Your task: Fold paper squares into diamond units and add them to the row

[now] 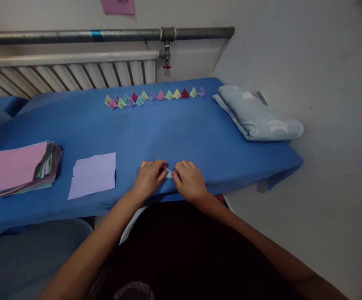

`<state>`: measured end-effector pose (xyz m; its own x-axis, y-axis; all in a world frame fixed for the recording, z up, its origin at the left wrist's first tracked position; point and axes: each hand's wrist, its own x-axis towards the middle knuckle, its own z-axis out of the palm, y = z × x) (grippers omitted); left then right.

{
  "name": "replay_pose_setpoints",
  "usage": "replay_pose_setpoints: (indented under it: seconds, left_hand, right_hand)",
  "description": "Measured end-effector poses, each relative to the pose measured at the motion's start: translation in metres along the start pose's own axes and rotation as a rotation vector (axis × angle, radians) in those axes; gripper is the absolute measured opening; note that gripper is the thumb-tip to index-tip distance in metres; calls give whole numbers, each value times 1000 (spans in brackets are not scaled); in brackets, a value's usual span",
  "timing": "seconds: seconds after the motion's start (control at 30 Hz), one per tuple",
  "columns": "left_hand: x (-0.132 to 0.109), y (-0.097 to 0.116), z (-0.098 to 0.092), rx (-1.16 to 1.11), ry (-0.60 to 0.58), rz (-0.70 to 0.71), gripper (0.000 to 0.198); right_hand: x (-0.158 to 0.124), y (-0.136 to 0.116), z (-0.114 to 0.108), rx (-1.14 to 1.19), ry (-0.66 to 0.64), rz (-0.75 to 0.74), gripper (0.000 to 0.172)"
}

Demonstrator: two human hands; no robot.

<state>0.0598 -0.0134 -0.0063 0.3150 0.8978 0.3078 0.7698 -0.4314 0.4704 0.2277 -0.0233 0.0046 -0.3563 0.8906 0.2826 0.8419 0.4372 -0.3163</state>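
Note:
Between my two hands, near the front edge of the blue-covered surface, is a small light-blue folded paper (pixel 169 173). My left hand (pixel 150 176) pinches its left side, with thumb and fingers together. From the right, my right hand (pixel 188 178) closes its thumb and fingers on the other side of the same paper. Most of the paper is hidden by the fingers. A lilac sheet (pixel 94 176) lies flat to the left of my left hand.
Several small folded paper shapes (pixel 160 95) stand in a row at the back. A stack of coloured paper (pixel 18 166) lies at the far left. A folded light-blue blanket (pixel 262 116) rests at the right, by the wall. Behind are a radiator (pixel 74 75) and a pipe (pixel 127 35).

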Motion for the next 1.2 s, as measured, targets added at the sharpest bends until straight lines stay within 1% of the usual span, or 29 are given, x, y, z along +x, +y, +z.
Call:
replay_pose_setpoints:
  seconds: [0.2, 0.33, 0.47, 0.6, 0.77, 0.87, 0.97, 1.0, 1.07, 1.13, 1.2]
  left_hand:
    - [-2, 1, 1, -1, 7, -3, 22]
    - [-1, 2, 0, -8, 4, -20, 24]
    - [-1, 1, 0, -18, -10, -28, 24]
    - [0, 0, 1, -29, -26, -46, 24]
    - [4, -1, 1, -42, -40, -70, 29]
    - [2, -5, -5, -38, -27, -83, 29]
    - [-10, -7, -15, 13, 56, -30, 17]
    - [-15, -6, -18, 54, 88, 1, 16]
    - [-29, -1, -22, 163, 124, 77, 19]
    - [-41, 8, -21, 239, 116, 169, 22]
    - [-49, 16, -17, 282, 96, 228, 23]
  right_hand:
    - [-1, 2, 2, 20, -27, 5, 14]
    - [-2, 3, 2, 40, -13, 15, 15]
    - [-4, 5, 2, 71, -19, -57, 13]
    - [-6, 7, 3, 60, -28, -124, 20]
    - [-5, 7, 1, 108, -42, -106, 20]
    - [-4, 6, -1, 123, -52, -91, 19]
    - [-3, 6, -2, 139, -58, -91, 20]
    - [-3, 6, -2, 145, -59, -92, 20]
    - [-2, 6, -2, 151, -56, -89, 21]
    - [-2, 6, -2, 147, -50, -82, 20]
    - [-2, 6, -1, 141, -50, -80, 20]
